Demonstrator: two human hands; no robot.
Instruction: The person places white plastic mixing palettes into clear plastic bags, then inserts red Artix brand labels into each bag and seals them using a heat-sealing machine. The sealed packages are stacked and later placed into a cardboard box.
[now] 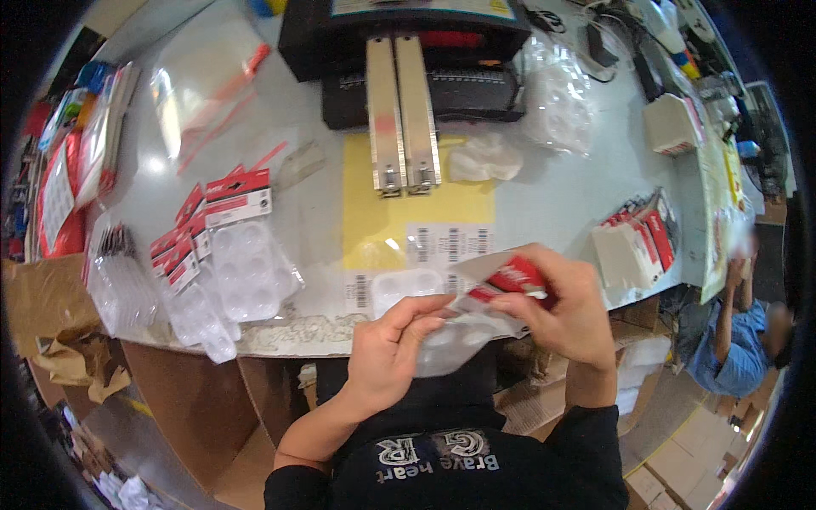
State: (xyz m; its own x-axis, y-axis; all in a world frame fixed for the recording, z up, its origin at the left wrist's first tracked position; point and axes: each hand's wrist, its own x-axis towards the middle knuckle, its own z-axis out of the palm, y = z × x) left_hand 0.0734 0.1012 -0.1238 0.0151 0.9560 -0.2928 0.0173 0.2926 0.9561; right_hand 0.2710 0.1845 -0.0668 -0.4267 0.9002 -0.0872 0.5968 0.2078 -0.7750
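Note:
Over the near edge of the table, my left hand (382, 353) pinches the edge of a clear plastic bag (450, 347). My right hand (565, 297) grips a red and white card (517, 276) between thumb and fingers at the bag's other side. How far the card sits inside the bag is hidden by the fingers. Just beyond my left fingertips a white plastic paint palette (406, 285) lies on the table. Behind it are a sheet of barcode labels (450, 240) and a yellow sheet (365, 195).
Bagged white palettes with red cards (242, 263) lie at the left, beside stacked palettes (123, 285). A black machine with two metal bars (395, 110) stands at the back. Stacked red and white cards (633, 246) sit at the right. Another person (731, 348) is at far right.

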